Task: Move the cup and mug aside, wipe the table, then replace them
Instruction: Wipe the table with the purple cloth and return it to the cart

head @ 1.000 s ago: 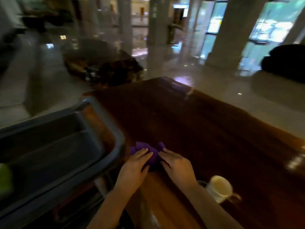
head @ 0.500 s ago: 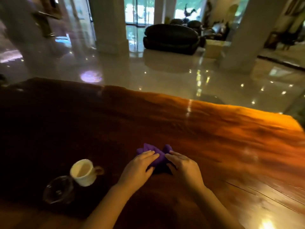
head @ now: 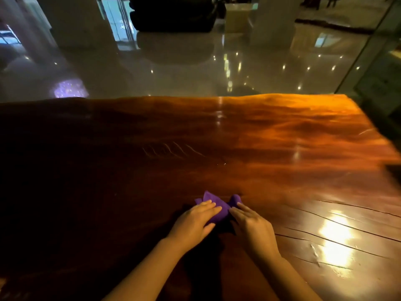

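Note:
A purple cloth [head: 217,204] lies bunched on the glossy dark wooden table [head: 271,148], near its front middle. My left hand [head: 193,222] presses flat on the cloth's left part, fingers together. My right hand [head: 252,227] lies flat against the cloth's right side. Both hands hold the cloth down on the wood. Neither the mug nor the cup is in view.
The table's far edge runs across the middle of the view and its right corner [head: 347,98] ends by a glass panel [head: 373,51]. Beyond lie a shiny tiled floor [head: 195,68], a dark sofa [head: 173,14] and pillars [head: 273,16]. Cracks mark the wood at front right.
My hands and the cloth have slid to the right along the table. The grey bin, then the white mug and the glass cup, have passed out of view on the left.

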